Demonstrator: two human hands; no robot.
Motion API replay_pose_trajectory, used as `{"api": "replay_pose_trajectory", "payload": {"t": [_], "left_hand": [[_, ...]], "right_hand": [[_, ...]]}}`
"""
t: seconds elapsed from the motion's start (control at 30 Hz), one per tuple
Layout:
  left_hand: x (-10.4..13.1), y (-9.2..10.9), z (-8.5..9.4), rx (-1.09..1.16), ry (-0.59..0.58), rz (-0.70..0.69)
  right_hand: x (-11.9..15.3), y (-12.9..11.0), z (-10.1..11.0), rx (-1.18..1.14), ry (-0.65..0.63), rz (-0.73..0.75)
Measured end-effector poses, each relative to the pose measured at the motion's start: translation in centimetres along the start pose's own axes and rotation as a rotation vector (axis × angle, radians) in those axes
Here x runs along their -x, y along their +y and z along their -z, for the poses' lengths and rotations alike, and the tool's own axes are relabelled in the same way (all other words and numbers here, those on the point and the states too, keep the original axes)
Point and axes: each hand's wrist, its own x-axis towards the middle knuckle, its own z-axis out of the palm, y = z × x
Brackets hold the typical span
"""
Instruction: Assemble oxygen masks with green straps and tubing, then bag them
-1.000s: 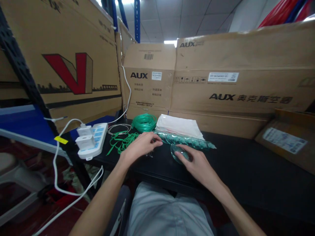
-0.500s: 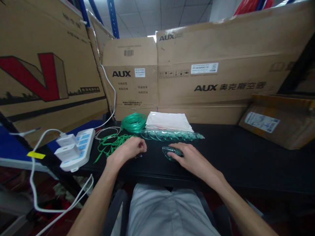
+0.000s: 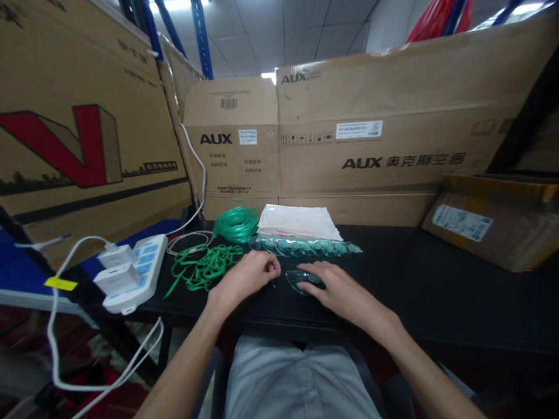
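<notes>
My right hand (image 3: 343,284) is closed on a clear green plastic mask (image 3: 293,279), thumb and fingers at its right side; its rounded edge points left. Just to the left, my left hand (image 3: 251,274) has its fingertips pinched together. A thin sliver shows below those fingertips, too small to name. Behind both hands lies a row of nested clear green masks (image 3: 305,248). A tangle of green elastic straps (image 3: 203,266) rests beside my left wrist.
A coil of green tubing (image 3: 236,224) and white sheets (image 3: 299,221) lie at the back of the black table (image 3: 393,279). A white power strip (image 3: 142,267) with plugs sits left. Cardboard panels (image 3: 236,157) stand behind, and a carton (image 3: 489,224) is at right.
My left hand has moved right, away from the green straps and closer to the mask, fingers still pinched. My right hand stays on the mask. The view has tilted slightly upward.
</notes>
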Motion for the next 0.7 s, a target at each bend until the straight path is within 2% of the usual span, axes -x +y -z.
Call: {"api": "replay_pose_trajectory", "payload": {"t": [0.17,0.37,0.7], "left_hand": [[0.3,0.6,-0.2,0.005,0.004,-0.056],[0.9,-0.1,0.6,0.09,-0.183,-0.089],[0.3,-1.0,0.6,0.145,-0.194,-0.097]], "right_hand": [[0.2,0.3,0.5,-0.008,-0.043,-0.015],[0.4,0.9,1.1,-0.018,-0.059,-0.055],[0.7,0.8,1.3,-0.036,-0.049,-0.063]]}}
